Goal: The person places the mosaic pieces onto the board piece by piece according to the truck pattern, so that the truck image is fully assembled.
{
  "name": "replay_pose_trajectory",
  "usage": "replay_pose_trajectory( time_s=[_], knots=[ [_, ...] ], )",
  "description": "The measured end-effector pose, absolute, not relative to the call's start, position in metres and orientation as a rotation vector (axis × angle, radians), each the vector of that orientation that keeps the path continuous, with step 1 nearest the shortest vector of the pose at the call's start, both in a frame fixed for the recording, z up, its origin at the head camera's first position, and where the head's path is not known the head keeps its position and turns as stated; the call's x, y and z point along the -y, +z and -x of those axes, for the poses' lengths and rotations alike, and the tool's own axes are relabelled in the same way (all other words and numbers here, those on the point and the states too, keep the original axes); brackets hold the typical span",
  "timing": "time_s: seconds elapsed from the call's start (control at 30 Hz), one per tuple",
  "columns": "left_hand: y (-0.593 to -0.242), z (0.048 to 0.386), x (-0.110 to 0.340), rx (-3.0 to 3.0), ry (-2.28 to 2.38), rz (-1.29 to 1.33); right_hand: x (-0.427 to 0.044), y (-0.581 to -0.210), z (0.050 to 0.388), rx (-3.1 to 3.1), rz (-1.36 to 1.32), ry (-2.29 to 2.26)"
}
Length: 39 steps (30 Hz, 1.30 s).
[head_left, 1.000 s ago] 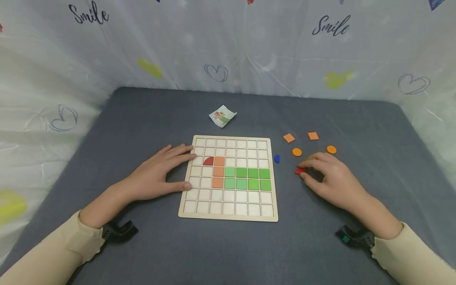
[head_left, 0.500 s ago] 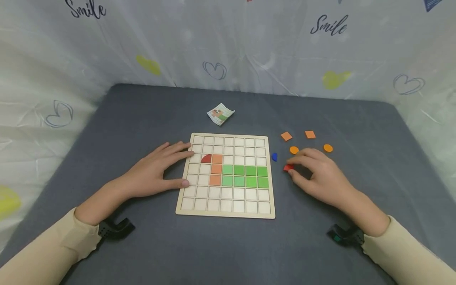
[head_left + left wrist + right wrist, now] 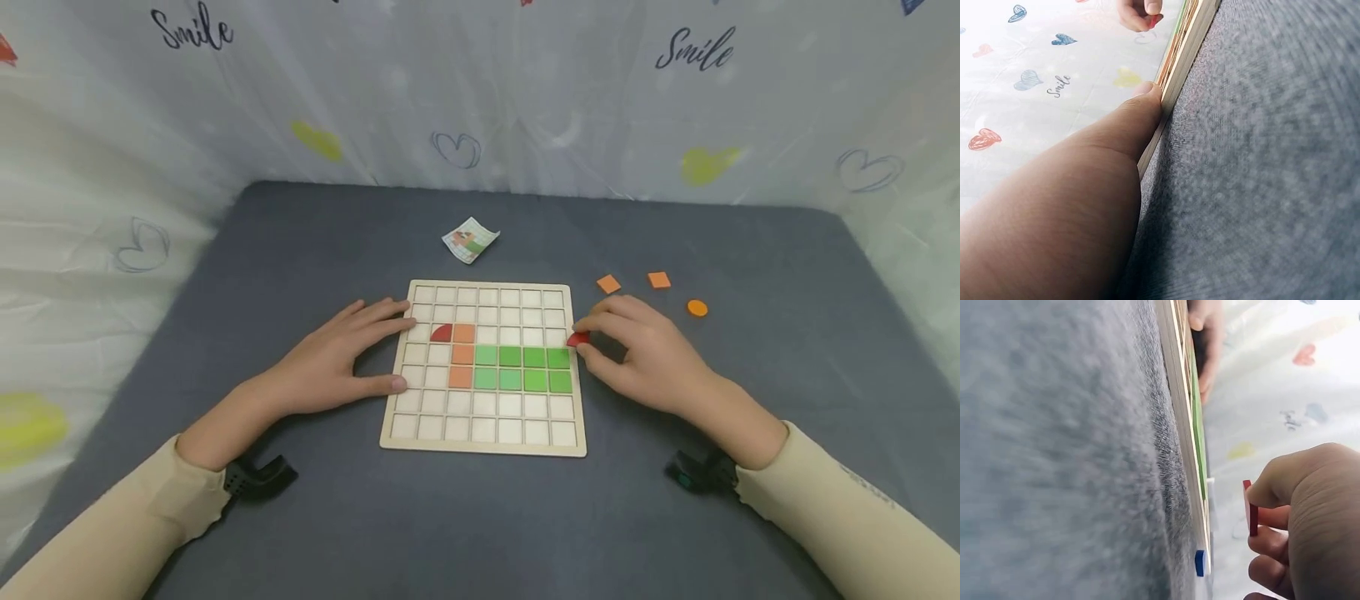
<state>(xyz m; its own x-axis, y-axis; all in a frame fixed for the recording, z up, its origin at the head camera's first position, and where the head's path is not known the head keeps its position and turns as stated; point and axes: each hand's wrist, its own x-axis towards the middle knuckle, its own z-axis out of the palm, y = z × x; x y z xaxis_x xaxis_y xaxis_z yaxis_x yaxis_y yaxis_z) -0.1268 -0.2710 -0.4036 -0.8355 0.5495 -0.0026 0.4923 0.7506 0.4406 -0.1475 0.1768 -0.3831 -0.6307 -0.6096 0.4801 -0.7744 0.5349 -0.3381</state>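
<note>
My left hand (image 3: 322, 367) rests against the left edge of the wooden grid board (image 3: 480, 447), fingers spread and thumb on the rim. On the board lie a red quarter-circle tile (image 3: 442, 334), a column of orange squares (image 3: 462, 355) and two rows of green squares (image 3: 535, 358). My right hand (image 3: 648, 354) pinches a red tile (image 3: 577, 339) between thumb and fingers at the board's right edge. In the right wrist view this red tile (image 3: 1250, 509) is raised off the table, seen edge-on. A blue tile (image 3: 1200, 563) lies beside the board, hidden by my hand in the head view.
Two orange square tiles (image 3: 608, 284) and an orange round tile (image 3: 697, 308) lie beyond my right hand. A small card with a printed pattern (image 3: 471, 241) lies behind the board. A printed curtain (image 3: 517, 100) hangs past the table's far edge.
My right hand has moved left and slightly away from me, bringing the red tile from the table to the board's right edge. It now covers the blue tile and one orange round. Left hand stays put.
</note>
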Motion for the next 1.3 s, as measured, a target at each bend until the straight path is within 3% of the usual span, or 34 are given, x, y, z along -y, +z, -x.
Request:
replay_pose_trajectory(
  time_s=[0.63,1.3],
  knots=[
    [-0.403,0.129,0.271,-2.803,0.658,-0.857,-0.13,-0.362,0.16,2.32,-1.29,0.822],
    [-0.407,0.13,0.272,-2.821,0.69,-0.874,-0.051,-0.338,0.164,2.184,-1.423,0.983]
  ],
)
